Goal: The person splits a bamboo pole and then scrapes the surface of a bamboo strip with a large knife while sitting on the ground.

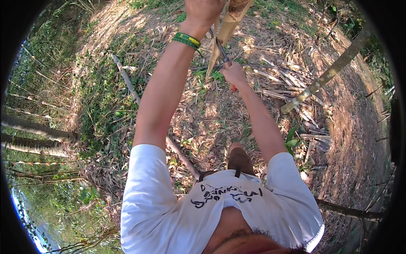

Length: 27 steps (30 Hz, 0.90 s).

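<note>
My left hand [205, 9], a green and yellow band on its wrist, is closed at the top edge of the view, which cuts off part of it. What its fingers grip does not show. Just to its right hangs a pale tan, split woody piece [229, 28], tapering to a pointed lower end, with a brown patch near the top. My right hand [234, 75] is wrapped round the handle of a bladed tool; an orange-red butt sticks out below the fist. Its narrow dark blade [220, 47] slants up against the woody piece, and the blade's far end is hidden.
Dry leaves and low green plants cover the ground. Cut pale stalks [287, 78] lie in a heap at right, beside a leaning thin trunk [330, 72]. A long branch [182, 156] runs along the ground at left. More trunks [38, 129] stand at far left.
</note>
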Motion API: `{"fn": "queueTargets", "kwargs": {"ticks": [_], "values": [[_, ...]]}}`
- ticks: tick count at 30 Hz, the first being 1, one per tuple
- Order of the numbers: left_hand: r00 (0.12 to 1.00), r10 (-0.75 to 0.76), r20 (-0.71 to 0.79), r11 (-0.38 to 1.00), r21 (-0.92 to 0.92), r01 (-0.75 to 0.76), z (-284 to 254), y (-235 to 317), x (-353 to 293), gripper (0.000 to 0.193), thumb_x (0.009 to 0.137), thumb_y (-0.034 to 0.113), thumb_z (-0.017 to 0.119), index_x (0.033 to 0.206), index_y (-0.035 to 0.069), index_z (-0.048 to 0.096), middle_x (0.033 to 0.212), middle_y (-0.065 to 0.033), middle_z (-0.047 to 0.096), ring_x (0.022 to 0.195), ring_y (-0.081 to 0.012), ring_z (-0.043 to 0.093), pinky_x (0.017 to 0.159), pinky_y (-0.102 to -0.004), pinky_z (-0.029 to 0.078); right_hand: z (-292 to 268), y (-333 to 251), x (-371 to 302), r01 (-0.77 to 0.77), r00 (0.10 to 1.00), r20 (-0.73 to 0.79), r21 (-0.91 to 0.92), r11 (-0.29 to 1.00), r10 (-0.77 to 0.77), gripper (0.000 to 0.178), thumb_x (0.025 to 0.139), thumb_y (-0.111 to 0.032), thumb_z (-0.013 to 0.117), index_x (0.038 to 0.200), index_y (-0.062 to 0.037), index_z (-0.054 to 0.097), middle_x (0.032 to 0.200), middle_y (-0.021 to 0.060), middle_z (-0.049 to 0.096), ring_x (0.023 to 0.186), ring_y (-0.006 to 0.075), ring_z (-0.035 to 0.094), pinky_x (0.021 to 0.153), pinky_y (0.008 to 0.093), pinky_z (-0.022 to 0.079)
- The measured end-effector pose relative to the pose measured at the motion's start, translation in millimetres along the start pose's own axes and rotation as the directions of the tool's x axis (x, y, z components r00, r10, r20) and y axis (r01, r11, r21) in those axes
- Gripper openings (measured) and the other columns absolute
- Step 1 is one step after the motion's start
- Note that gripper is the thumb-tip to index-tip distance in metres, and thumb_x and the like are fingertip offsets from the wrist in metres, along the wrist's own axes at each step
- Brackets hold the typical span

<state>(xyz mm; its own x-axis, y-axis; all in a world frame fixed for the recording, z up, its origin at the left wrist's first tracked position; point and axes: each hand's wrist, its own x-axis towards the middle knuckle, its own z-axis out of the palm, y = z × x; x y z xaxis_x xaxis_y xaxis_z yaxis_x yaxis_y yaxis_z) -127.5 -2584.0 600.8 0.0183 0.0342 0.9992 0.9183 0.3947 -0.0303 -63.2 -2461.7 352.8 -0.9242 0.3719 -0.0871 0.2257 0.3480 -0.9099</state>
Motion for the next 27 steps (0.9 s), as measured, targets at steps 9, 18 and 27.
{"fn": "queueTargets", "kwargs": {"ticks": [9, 18, 27], "values": [[0.991, -0.016, -0.133, 0.997, 0.073, 0.025, 7.7, -57.5, 13.4, 0.036, 0.104, 0.022, 0.052, 0.074, 0.004, 0.061, 0.059, -0.0132, 0.058, 0.053, -0.0344, 0.059, 0.050, -0.0445, 0.044, -30.8, 9.6, 55.7, 0.286, 0.930, -0.084, -0.447, 0.848, -0.358, 0.025, 0.088, -0.022, 0.071, 0.087, -0.0002, 0.059, 0.068, 0.0142, 0.063, 0.067, 0.0350, 0.067, 0.063, 0.0465, 0.052], [0.988, 0.101, -0.114, 0.993, 0.074, -0.093, 70.6, -86.9, 67.0, 0.037, 0.105, 0.022, 0.049, 0.079, 0.001, 0.064, 0.059, -0.0131, 0.059, 0.052, -0.0300, 0.060, 0.051, -0.0405, 0.046, 28.3, 59.0, 143.8, 0.180, 0.983, -0.004, -0.160, 0.971, -0.183, 0.026, 0.087, -0.023, 0.071, 0.083, -0.0009, 0.057, 0.068, 0.0134, 0.061, 0.062, 0.0293, 0.061, 0.062, 0.0425, 0.049], [0.957, -0.234, -0.171, 0.963, 0.097, 0.253, 79.7, -155.6, 80.5, 0.049, 0.107, 0.039, 0.049, 0.076, 0.004, 0.061, 0.059, -0.0007, 0.054, 0.056, -0.0090, 0.053, 0.050, -0.0284, 0.041, -71.1, 18.0, 225.3, -0.330, 0.722, 0.692, 0.364, 0.871, -0.016, 0.025, 0.093, -0.026, 0.075, 0.084, -0.0102, 0.057, 0.057, -0.0072, 0.038, 0.047, 0.0025, 0.035, 0.045, 0.0243, 0.029]]}}
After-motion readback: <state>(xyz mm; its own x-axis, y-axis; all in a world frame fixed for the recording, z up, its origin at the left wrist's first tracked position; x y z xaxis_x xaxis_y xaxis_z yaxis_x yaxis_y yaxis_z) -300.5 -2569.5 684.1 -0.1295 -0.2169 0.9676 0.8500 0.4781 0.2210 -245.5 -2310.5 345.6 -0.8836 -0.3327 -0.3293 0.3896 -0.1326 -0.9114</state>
